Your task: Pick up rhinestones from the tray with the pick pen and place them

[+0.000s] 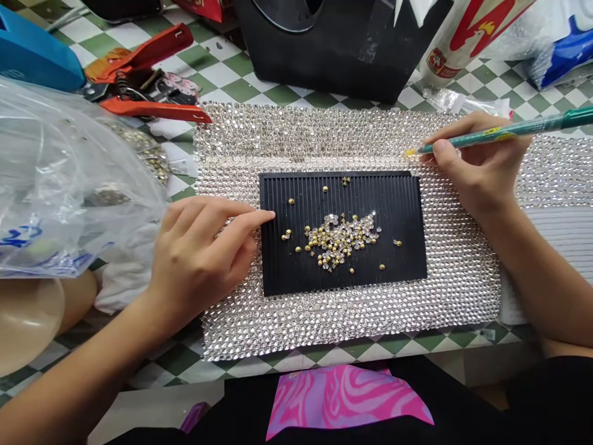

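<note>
My right hand pinches a green pencil-like stick with a yellow tip. That tip is at the upper part of a sheet of silvery rhinestone mesh, near a paler band running across it. On the mesh lies a black ribbed tray. Loose rhinestones, clear on one side and gold on the other, are heaped in the tray's middle, with several scattered around. My left hand has its index finger stretched out to the tray's left edge, the other fingers loosely bent over the mesh.
Orange-handled pliers and a clear plastic bag lie to the left. A black box and a red-and-white cup stand at the back. The checkered tablecloth shows along the front edge.
</note>
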A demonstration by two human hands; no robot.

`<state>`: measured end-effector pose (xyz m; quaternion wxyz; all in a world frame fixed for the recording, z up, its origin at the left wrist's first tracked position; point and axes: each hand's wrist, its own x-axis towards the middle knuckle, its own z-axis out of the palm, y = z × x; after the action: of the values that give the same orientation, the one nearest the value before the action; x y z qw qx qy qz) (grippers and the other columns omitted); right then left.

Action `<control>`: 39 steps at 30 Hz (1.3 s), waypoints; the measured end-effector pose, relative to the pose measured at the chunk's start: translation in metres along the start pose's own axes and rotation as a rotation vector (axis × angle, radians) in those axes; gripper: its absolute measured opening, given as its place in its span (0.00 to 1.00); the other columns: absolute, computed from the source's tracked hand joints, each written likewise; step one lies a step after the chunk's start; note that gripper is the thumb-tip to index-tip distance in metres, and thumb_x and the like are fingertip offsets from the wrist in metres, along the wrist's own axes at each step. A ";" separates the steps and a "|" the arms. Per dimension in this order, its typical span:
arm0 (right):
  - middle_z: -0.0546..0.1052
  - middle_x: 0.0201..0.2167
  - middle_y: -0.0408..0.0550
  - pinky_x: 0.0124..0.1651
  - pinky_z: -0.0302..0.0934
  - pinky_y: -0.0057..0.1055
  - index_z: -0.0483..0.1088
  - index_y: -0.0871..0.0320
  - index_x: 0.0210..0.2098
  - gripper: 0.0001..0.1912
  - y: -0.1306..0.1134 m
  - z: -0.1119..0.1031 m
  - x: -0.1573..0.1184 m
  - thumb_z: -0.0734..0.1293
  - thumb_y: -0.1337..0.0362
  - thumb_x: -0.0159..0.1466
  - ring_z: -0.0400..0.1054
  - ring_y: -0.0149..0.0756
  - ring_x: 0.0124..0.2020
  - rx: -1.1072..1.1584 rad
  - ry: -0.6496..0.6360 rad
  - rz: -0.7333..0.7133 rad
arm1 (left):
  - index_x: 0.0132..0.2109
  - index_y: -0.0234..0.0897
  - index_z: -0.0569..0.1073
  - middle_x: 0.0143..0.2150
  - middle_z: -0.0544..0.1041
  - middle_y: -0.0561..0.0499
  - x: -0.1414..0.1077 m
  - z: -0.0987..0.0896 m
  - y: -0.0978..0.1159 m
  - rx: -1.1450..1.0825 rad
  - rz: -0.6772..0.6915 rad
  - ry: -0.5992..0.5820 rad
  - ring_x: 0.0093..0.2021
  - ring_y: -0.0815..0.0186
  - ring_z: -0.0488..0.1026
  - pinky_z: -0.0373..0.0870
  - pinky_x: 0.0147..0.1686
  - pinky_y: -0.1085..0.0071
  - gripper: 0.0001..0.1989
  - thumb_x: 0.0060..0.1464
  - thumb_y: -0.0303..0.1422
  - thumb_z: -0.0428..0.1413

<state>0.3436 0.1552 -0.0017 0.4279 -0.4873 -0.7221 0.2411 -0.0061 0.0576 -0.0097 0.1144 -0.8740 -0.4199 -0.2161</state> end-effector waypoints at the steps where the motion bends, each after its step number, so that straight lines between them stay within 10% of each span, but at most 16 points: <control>1: 0.79 0.26 0.45 0.25 0.62 0.28 0.78 0.57 0.31 0.04 0.000 0.000 0.000 0.70 0.69 0.60 0.72 0.29 0.25 -0.001 -0.001 0.006 | 0.48 0.38 0.74 0.39 0.76 0.50 0.000 0.000 0.000 -0.001 -0.001 0.002 0.39 0.62 0.70 0.65 0.43 0.66 0.13 0.57 0.21 0.56; 39: 0.80 0.29 0.45 0.28 0.62 0.29 0.79 0.55 0.34 0.04 0.002 0.000 0.002 0.70 0.68 0.60 0.74 0.28 0.27 -0.027 -0.037 -0.057 | 0.49 0.38 0.74 0.40 0.76 0.49 -0.002 0.001 0.000 -0.017 -0.009 -0.015 0.40 0.61 0.70 0.64 0.45 0.65 0.14 0.56 0.20 0.56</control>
<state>0.3445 0.1572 -0.0021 0.4145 -0.4677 -0.7466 0.2281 -0.0066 0.0569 -0.0118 0.1027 -0.8747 -0.4228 -0.2135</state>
